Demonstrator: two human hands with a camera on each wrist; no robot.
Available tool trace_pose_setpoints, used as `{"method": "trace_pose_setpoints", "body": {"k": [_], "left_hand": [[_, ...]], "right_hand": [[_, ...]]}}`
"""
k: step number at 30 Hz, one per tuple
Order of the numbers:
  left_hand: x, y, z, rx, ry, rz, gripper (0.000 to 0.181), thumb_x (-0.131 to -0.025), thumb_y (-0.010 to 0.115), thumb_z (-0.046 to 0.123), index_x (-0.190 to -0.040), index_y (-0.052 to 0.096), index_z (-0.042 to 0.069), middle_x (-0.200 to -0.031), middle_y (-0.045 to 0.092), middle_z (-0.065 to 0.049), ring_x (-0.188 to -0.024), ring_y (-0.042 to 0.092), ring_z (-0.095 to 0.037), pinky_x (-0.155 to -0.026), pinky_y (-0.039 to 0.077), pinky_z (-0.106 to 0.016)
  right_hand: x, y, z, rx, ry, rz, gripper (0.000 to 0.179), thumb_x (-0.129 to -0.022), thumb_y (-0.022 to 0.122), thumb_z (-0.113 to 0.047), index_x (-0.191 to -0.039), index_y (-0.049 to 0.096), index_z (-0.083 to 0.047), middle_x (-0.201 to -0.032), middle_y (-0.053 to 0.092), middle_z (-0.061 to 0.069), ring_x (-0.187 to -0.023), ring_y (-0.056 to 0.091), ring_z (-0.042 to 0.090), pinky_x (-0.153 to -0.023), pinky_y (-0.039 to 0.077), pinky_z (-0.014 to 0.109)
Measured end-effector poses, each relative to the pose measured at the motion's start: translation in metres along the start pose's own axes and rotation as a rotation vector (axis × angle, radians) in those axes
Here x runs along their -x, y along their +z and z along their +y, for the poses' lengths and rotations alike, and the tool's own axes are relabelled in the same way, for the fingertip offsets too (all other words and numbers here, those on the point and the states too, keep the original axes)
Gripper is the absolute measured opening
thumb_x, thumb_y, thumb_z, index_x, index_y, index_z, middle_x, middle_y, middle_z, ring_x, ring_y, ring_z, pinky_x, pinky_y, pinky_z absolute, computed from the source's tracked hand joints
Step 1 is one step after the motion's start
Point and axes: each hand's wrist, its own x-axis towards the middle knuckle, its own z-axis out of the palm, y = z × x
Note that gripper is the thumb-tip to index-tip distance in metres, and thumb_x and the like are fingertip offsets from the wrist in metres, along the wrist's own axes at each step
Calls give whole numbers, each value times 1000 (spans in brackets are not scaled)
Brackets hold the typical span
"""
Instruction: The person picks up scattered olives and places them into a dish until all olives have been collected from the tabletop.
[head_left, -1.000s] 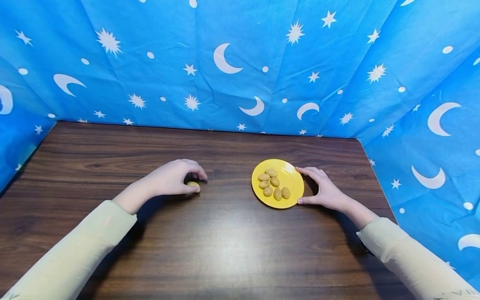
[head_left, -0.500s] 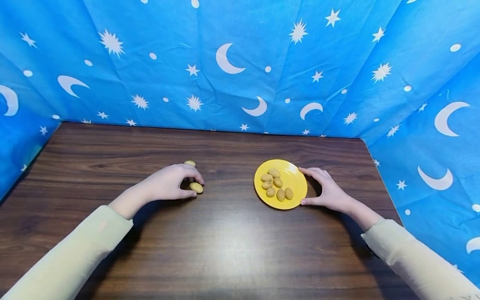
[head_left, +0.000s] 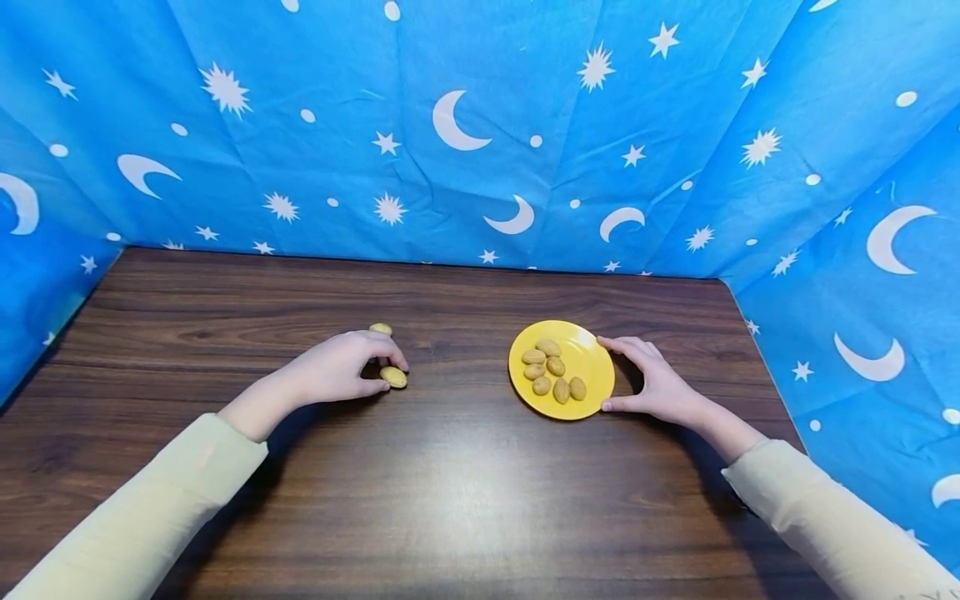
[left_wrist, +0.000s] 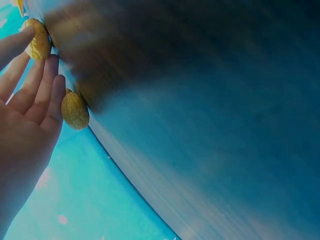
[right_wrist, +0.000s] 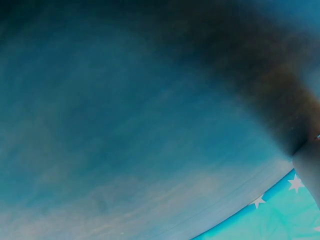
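Note:
My left hand [head_left: 337, 364] is low over the table, left of the middle, thumb and fingertips pinching a yellow-brown, wrinkled oval nut [head_left: 393, 377]. In the left wrist view the thumb lies on this nut [left_wrist: 38, 40]. A second nut [head_left: 381, 328] lies just behind the hand's knuckles, beside the little finger in the left wrist view. On the right, a round yellow plate [head_left: 596, 379] bears several similar nuts [head_left: 547, 347], mostly on its left half. My right hand [head_left: 652, 385] holds the plate's right rim, thumb at the front and fingers farther back.
The dark wood-grain table [head_left: 465, 500] ends at a blue cloth [head_left: 480, 150] with white moons and stars, hung along the back and both sides. The right wrist view shows mostly blurred tabletop [right_wrist: 125, 125].
My left hand has shifted slightly back toward me, so the pinched nut shows more fully and the second nut has come into view behind it. The right hand stays on the plate.

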Motion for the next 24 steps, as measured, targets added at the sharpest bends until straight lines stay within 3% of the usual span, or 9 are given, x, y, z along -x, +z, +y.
{"method": "trace_pose_setpoints", "body": {"k": [13, 24], "left_hand": [[-5, 2, 4, -3, -12, 15, 14, -94, 80, 11, -106, 78, 19, -101, 75, 4, -89, 63, -12, -83, 55, -38], [-25, 7, 18, 8, 19, 56, 13, -95, 80, 17, -108, 78, 17, -105, 74, 2, -91, 63, -15, -86, 56, -40]], "right_hand": [[-1, -1, -1, -1, -9, 0, 93, -81, 94, -25, -159, 46, -8, -154, 51, 20, -143, 40, 42, -116, 32, 69], [1, -2, -2, -7, 9, -11, 92, -82, 93, -25, -159, 45, -9, -156, 50, 20, -144, 39, 42, -117, 31, 70]]}}
